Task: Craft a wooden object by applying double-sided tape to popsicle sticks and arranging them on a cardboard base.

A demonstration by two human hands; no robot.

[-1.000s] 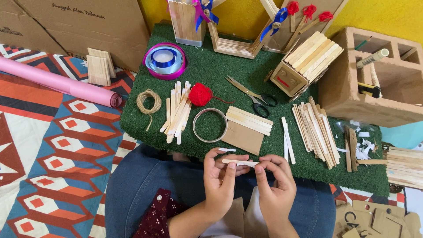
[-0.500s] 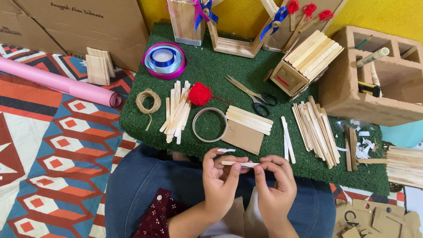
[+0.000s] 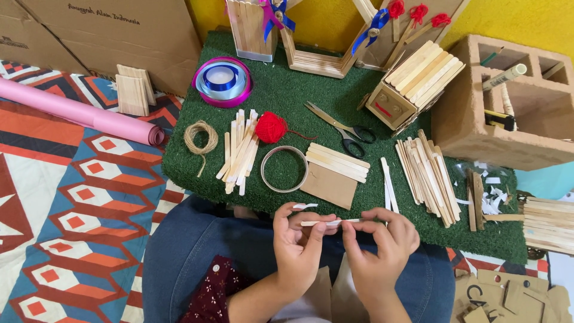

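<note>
Here, from the head view, both hands pinch one thin stick (image 3: 330, 222) level over the lap at the green mat's (image 3: 287, 96) near edge: left hand (image 3: 297, 239) on its left end, right hand (image 3: 382, 242) on its right. Just beyond lie a metal ring (image 3: 284, 169), a card (image 3: 329, 185) and loose sticks (image 3: 427, 173).

Yellow wall (image 3: 508, 21) at 12 o'clock; patterned mat (image 3: 66, 227) covers the floor from 7 to 9; green turf (image 3: 287, 96) at centre; cardboard boxes (image 3: 107, 36) at 10; even, soft light
</note>
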